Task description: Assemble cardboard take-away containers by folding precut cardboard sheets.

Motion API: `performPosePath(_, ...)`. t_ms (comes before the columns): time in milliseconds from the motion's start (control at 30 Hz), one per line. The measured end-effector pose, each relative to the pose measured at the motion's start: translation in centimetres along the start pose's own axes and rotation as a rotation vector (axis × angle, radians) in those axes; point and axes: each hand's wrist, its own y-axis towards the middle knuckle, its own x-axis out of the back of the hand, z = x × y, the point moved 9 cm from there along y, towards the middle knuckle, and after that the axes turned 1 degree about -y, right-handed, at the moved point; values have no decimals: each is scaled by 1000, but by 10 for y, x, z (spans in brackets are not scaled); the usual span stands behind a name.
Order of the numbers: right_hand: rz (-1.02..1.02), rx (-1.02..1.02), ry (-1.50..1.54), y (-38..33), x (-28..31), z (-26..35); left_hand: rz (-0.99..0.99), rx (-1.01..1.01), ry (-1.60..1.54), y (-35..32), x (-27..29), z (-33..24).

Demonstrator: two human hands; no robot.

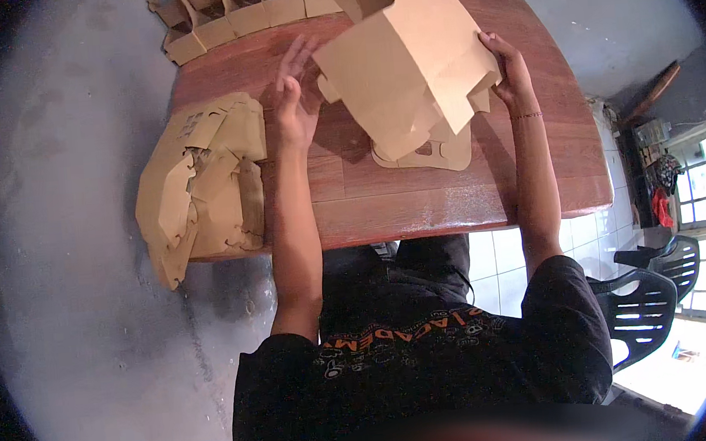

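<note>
A partly folded brown cardboard box [391,68] is held up over the wooden table, tilted, with several flaps sticking out. My right hand [508,67] grips its right edge, thumb on top. To the left of the box, my left hand [297,100] is raised with its fingers apart, slightly blurred, and appears to hold nothing. Below the box lies a flat cardboard piece with a cut-out handle slot [449,153], partly hidden by the box.
A pile of flat cardboard blanks [201,183] overhangs the left edge of the reddish-brown table [352,212]. Several folded cardboard boxes [246,17] stand in a row at the far left. Dark plastic chairs [642,305] are on the tiled floor at the right.
</note>
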Motion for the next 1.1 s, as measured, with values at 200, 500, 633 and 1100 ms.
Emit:
performPosePath(200,36,-47,-93,-1,1,-3,-123,36,243,-2,-4,17)
performPosePath(500,586,54,88,-12,-40,6,-437,277,-251,-12,24,41)
performPosePath(633,576,279,-76,-26,-62,3,-373,90,-259,-15,17,34)
performPosePath(1100,459,475,-557,-44,-82,9,-538,344,-145,-22,16,59)
